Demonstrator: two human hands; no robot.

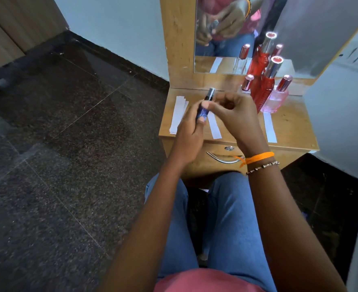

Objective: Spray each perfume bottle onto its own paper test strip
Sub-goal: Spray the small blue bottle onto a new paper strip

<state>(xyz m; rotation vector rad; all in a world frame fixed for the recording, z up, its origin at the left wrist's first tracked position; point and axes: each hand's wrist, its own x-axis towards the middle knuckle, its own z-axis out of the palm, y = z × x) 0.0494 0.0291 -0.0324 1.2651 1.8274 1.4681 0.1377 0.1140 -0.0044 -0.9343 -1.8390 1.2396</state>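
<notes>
I see the slim dark-blue perfume bottle (205, 105) held up above the near-left part of the wooden dressing table (296, 131), tilted slightly with its cap end toward the mirror (226, 28). My left hand (189, 133) is wrapped around its lower body; my right hand (234, 114) pinches it near the upper part with thumb and fingertips — both are closed on the bottle. Under the hands a white paper strip (214, 127) lies flat, with a small stack of strips (178, 114) to the left and another single strip (270, 127) to the right. Far right on the table stand a tall red bottle (264, 91), a pink bottle (276, 100) just beside it and a small clear bottle (247, 83) — all capped. An orange thread band (258, 158) circles the right wrist.
</notes>
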